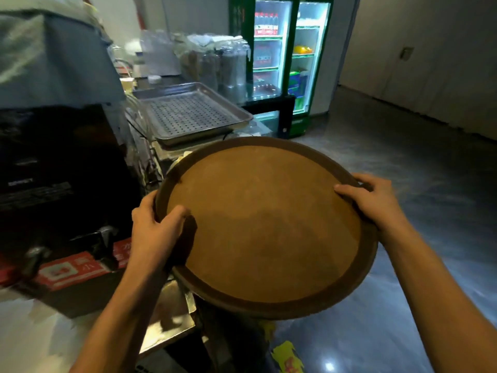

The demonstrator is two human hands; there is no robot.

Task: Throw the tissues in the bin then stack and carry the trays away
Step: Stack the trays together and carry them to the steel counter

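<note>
Round brown tray [265, 224] fills centre of frame, held in the air w/ both hands, tilted a bit down toward lower right. Whether it's one tray or a stack, can't tell. Left hand [156, 232] clamps the left rim, thumb on top inside the lip, fingers under. Right hand [373, 200] grips the right rim, thumb over the edge. Left of frame: black machine [59, 179] w/ red label. Behind tray, centre-left: perforated metal tray [193, 114] on a counter. Top centre: lit drinks fridge [285, 55] w/ bottles.
</note>
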